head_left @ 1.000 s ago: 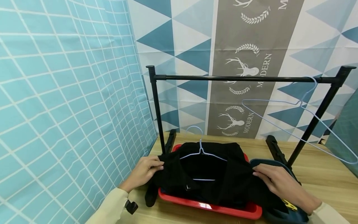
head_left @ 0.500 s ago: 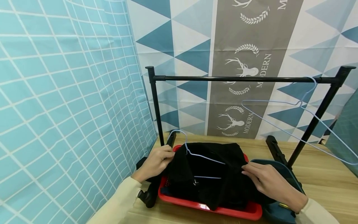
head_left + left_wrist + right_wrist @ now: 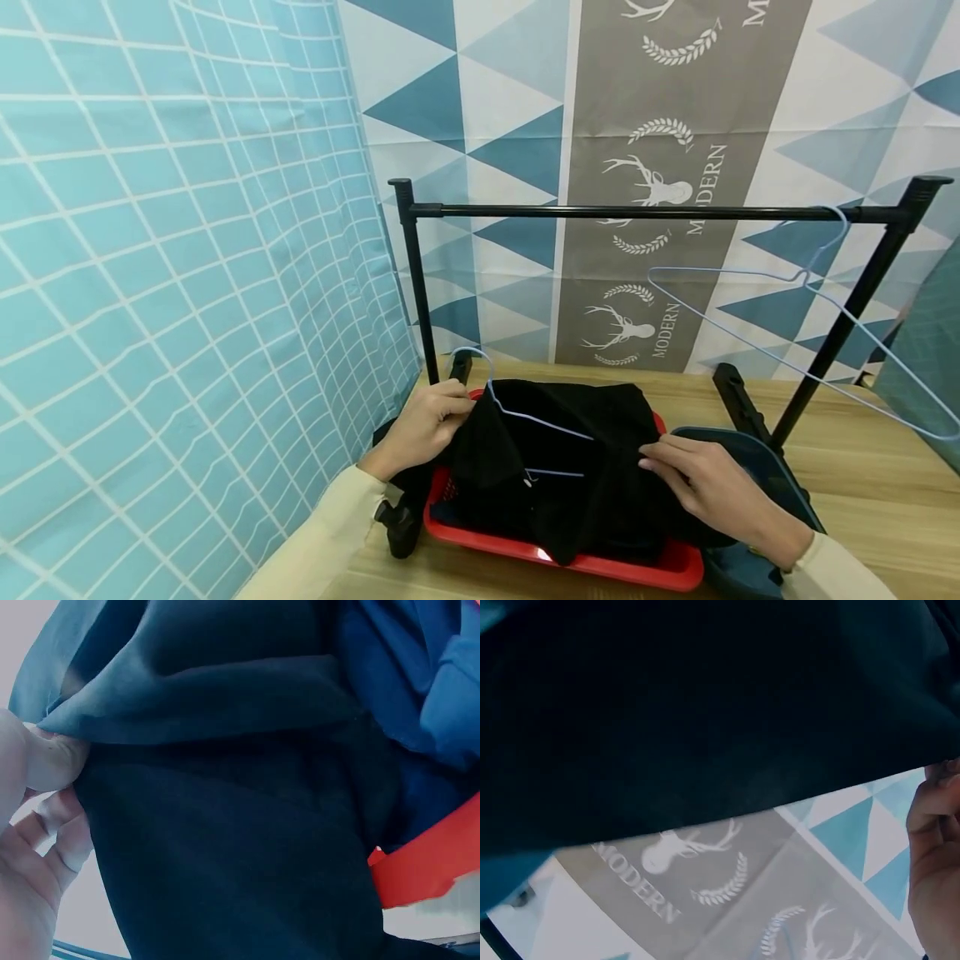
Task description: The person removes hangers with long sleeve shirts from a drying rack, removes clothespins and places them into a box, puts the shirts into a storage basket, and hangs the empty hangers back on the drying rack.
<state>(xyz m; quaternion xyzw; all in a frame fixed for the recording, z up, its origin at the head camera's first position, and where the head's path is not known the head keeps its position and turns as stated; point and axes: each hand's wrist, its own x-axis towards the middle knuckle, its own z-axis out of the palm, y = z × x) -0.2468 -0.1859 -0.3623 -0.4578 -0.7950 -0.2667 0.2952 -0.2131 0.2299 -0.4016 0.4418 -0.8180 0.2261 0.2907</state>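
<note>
A black garment [image 3: 577, 508] with a small white mark on its front lies spread over the red basket [image 3: 480, 542]. Inside its neck opening sits a light-blue wire hanger [image 3: 540, 421], its hook leaning out to the left. My left hand [image 3: 427, 421] pinches the garment's left shoulder close to the hook; the left wrist view shows thumb and fingers [image 3: 56, 761] on the cloth. On the other side my right hand [image 3: 701, 483] pinches the right shoulder. In the right wrist view the fingers [image 3: 934, 814] hold the dark cloth at its edge.
A black rack [image 3: 637, 212] stands behind the basket, with another wire hanger [image 3: 806, 279] on its bar's right end. A dark blue container [image 3: 750, 446] sits right of the basket on the wooden table [image 3: 885, 500]. Blue cloth [image 3: 405, 682] lies in the basket.
Both hands have moved inward, bunching the garment's shoulders closer together. The hanger has shifted left and its hook now tilts left, near my left hand.
</note>
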